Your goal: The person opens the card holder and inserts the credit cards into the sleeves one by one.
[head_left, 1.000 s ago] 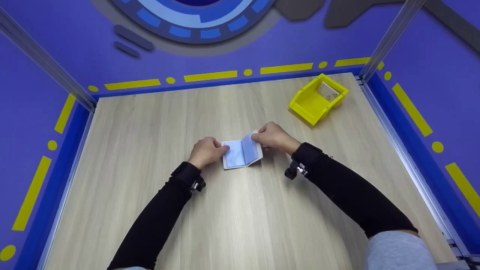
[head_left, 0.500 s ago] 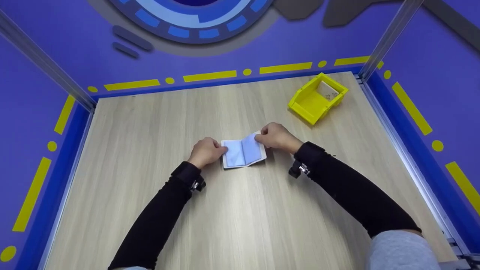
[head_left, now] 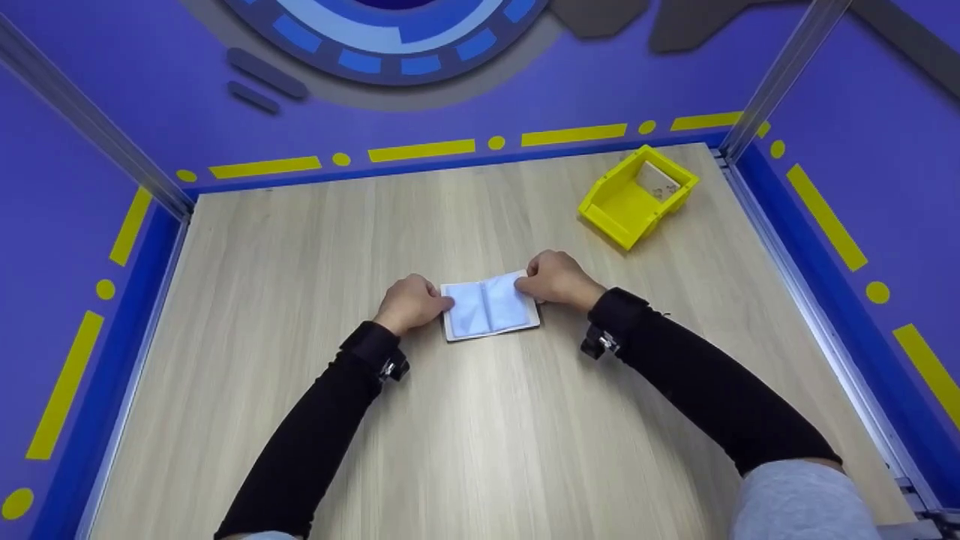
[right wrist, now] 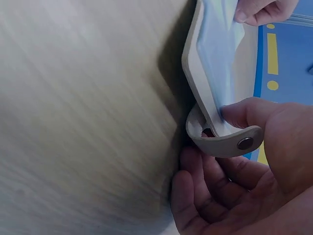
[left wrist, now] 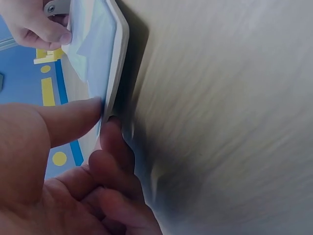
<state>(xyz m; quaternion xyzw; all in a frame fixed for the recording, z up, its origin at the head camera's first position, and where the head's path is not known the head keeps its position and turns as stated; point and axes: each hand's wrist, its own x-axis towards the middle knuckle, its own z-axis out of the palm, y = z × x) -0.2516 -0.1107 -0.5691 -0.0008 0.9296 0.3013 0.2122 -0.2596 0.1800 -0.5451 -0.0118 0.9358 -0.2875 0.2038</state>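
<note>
A small bifold card holder [head_left: 489, 309] lies spread open over the table, pale outside with bluish clear sleeves inside. Its left edge is pinched by my left hand [head_left: 409, 304], thumb on the sleeve and fingers beneath, as the left wrist view shows. My right hand [head_left: 561, 279] pinches the opposite edge near the upper corner, thumb on top. In the right wrist view a strap [right wrist: 220, 145] with a metal snap [right wrist: 245, 143] curls out from that edge, past the right fingers. Both halves tilt slightly up from the centre fold.
A yellow bin [head_left: 622, 212] stands at the back right of the wood-grain table [head_left: 300, 247]. Inside it leans a pale flat piece [head_left: 658, 182] with small brown marks. Blue panels [head_left: 420, 120] and metal posts [head_left: 780, 75] enclose the table.
The card holder's right half has come down and outward, so it lies flatter. My right hand has moved slightly right and toward me with it. The left hand stays nearly still.
</note>
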